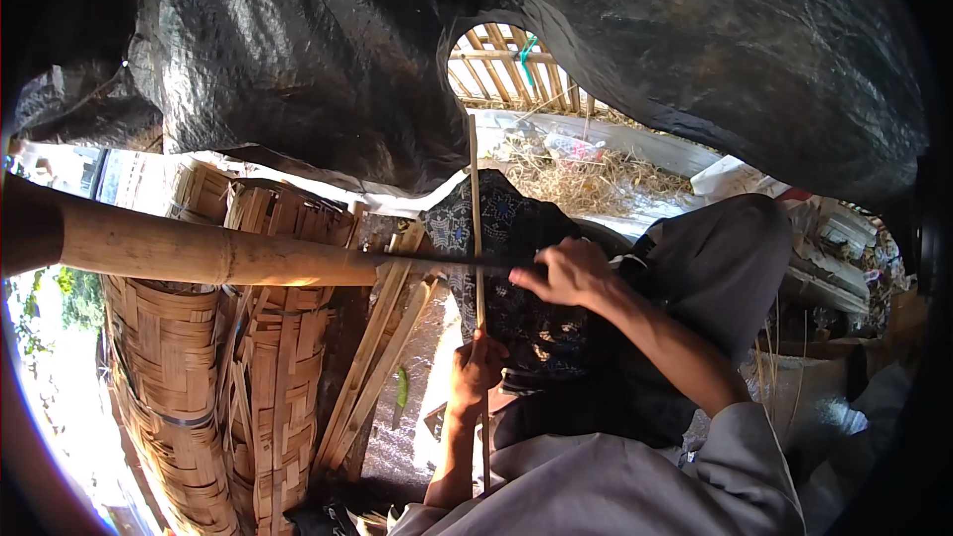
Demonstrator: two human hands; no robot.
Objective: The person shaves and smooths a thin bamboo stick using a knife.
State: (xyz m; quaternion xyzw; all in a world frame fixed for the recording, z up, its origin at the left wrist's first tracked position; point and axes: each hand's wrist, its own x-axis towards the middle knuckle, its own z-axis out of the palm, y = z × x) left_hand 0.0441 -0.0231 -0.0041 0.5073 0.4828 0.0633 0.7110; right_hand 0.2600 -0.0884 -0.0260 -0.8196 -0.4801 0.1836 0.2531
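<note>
My left hand (478, 362) is closed around a thin bamboo strip (478, 223) that stands nearly upright in the picture, in front of my body. My right hand (571, 273) is closed at the right end of a long, dark, slightly blurred knife (447, 260). Its thumb points left along the blade. The blade crosses the strip above my left hand. Leftward, it reaches the end of a thick bamboo pole (218, 253); I cannot tell whether the two touch. Dark patterned cloth (536, 313) lies behind the strip, over my lap.
Tall woven bamboo baskets (164, 367) stand on the left, with split bamboo slats (372, 387) leaning beside them. Dark plastic sheeting (288, 50) hangs low overhead. Dry straw (596, 179) lies beyond my legs, before a bamboo slat fence (511, 65). My bent knee (745, 238) rises on the right.
</note>
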